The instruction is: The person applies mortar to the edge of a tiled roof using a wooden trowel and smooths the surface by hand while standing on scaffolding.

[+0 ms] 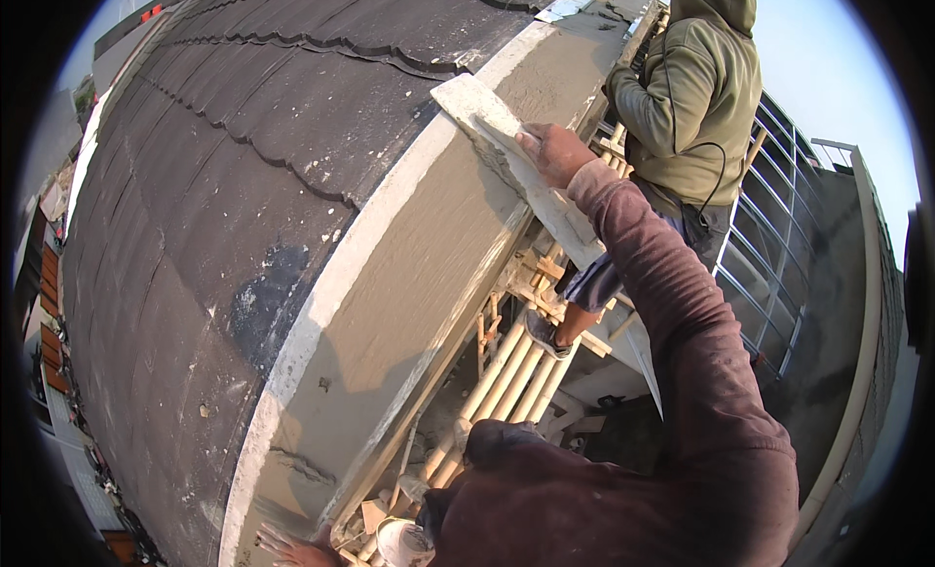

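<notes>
My right hand (557,156), at the end of a stretched-out arm, is closed on a long, flat plastering float (487,114) smeared with grey mortar. The float lies across the band of wet grey plaster (390,265) at the roof's edge, its upper end over the pale border strip (321,319). A ridge of mortar shows along the float's side. At the bottom of the picture my left hand (295,548) rests with fingers spread on the lower end of the plaster band, holding nothing. A white bucket (402,543) stands close to it, partly hidden by my body.
Dark roof tiles (243,129) slope away on the left. Below the ledge runs a bamboo scaffold (516,377) with gaps beside its poles. A co-worker in a hooded olive jacket (696,90) stands on it farther along. Metal framing (779,236) and a grey wall (838,275) rise at right.
</notes>
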`<state>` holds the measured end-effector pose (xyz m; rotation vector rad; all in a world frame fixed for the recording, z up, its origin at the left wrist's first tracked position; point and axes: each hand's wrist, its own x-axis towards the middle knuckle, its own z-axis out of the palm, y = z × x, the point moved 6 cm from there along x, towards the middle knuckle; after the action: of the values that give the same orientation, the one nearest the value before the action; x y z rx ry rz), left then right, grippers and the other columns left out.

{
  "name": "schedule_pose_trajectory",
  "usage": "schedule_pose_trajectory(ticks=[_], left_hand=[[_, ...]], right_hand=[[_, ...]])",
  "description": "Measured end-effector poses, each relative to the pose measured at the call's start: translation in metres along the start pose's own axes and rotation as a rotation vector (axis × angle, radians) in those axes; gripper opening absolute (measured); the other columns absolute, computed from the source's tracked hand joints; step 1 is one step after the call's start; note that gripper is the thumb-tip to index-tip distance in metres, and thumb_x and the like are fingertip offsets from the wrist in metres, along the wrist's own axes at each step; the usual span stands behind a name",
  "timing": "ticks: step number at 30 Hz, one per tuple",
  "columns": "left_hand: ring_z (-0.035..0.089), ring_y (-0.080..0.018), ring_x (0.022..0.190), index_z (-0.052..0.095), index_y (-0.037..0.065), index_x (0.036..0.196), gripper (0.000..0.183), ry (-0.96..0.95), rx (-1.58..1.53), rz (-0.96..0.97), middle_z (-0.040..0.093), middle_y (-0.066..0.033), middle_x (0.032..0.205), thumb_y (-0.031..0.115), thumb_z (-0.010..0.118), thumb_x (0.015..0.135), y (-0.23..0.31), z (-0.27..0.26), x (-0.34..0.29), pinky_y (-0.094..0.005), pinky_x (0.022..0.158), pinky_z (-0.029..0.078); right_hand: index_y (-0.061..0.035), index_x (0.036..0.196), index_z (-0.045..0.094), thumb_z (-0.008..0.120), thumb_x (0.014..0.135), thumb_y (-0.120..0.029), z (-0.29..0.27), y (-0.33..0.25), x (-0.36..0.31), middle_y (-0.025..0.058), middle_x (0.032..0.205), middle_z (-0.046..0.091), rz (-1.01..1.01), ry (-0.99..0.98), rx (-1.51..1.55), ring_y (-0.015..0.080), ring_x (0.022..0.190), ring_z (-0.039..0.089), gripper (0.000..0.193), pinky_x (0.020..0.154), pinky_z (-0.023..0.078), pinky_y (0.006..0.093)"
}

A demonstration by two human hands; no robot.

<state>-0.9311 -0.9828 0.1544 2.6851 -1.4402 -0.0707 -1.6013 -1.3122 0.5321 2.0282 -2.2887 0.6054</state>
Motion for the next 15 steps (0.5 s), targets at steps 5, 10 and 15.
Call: schedule_pose_trajectory(ticks=[5,10,15], left_hand=[[0.008,-0.0404,0.157,0.017,0.011,0.164,0.139,-0.028,-0.068,-0.082,0.015,-0.0162,0.171,0.048,0.093,0.053,-0.008,-0.009,-0.002,-0.0658,0.122,-0.002],[0.007,-0.0401,0.157,0.016,0.011,0.164,0.141,0.104,-0.192,0.041,0.013,-0.0159,0.171,0.043,0.094,0.051,-0.009,-0.016,-0.002,-0.0657,0.122,0.0],[0.004,-0.0423,0.157,0.017,0.012,0.164,0.14,0.051,-0.154,0.068,0.012,-0.0178,0.171,0.06,0.086,0.053,-0.004,-0.009,-0.002,-0.0668,0.122,0.0]], right_hand=[[0.0014,0.131,0.063,0.055,0.102,-0.032,0.051,-0.077,-0.062,0.0283,0.117,0.069,-0.138,-0.082,0.059,0.0446,0.109,0.067,0.045,0.101,0.051,0.0457],[0.0012,0.131,0.063,0.054,0.103,-0.035,0.034,-0.053,-0.047,0.0292,0.117,0.069,-0.114,0.006,0.051,0.0447,0.11,0.067,0.046,0.1,0.051,0.0456],[-0.001,0.13,0.066,0.054,0.104,-0.038,-0.014,0.009,0.023,0.0266,0.119,0.07,0.032,0.085,-0.041,0.0428,0.111,0.067,0.047,0.099,0.051,0.0428]])
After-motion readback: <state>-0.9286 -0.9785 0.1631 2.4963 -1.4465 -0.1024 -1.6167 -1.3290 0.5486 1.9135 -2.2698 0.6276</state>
